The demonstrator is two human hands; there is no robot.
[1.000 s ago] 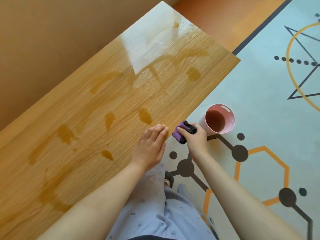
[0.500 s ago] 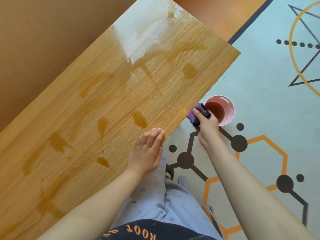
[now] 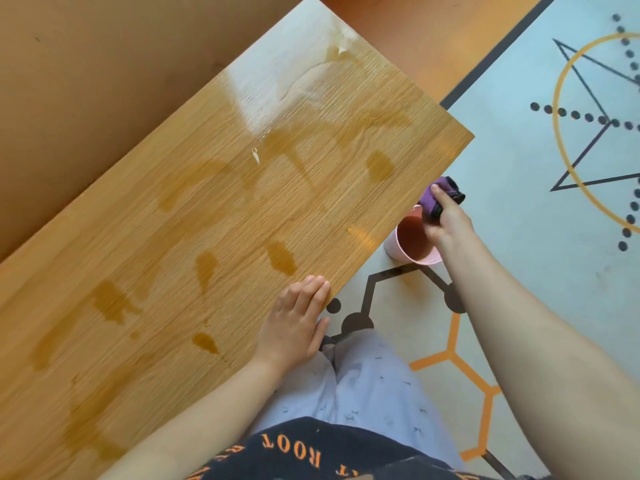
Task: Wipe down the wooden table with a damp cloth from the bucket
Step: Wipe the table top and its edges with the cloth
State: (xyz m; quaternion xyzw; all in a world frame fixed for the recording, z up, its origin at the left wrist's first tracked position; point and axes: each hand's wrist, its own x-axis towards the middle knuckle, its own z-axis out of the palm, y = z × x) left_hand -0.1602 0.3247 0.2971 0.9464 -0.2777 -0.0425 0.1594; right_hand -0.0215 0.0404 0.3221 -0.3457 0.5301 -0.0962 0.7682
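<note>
Wooden table (image 3: 214,216) runs diagonally across the view, covered in darker wet patches (image 3: 281,258), with a shiny glare zone toward the far end. The cloth (image 3: 439,190) (purple with a dark bit, all scrunched up) is off the table, just past its right-hand edge and above the pink bucket (image 3: 403,252). Right hand (image 3: 448,225) grips it, fingers curled round it with one digit pressed on top. The bucket sits on the patterned rug (image 3: 526,216) right beside the table edge, the inside looks brownish, and the hand covers part of its rim. Left hand (image 3: 294,322) lies flat on the near edge of the tabletop, fingers straight and held together, holding nothing. Pale trousers (image 3: 374,386) and a dark top (image 3: 311,452) with orange lettering show at the bottom.
</note>
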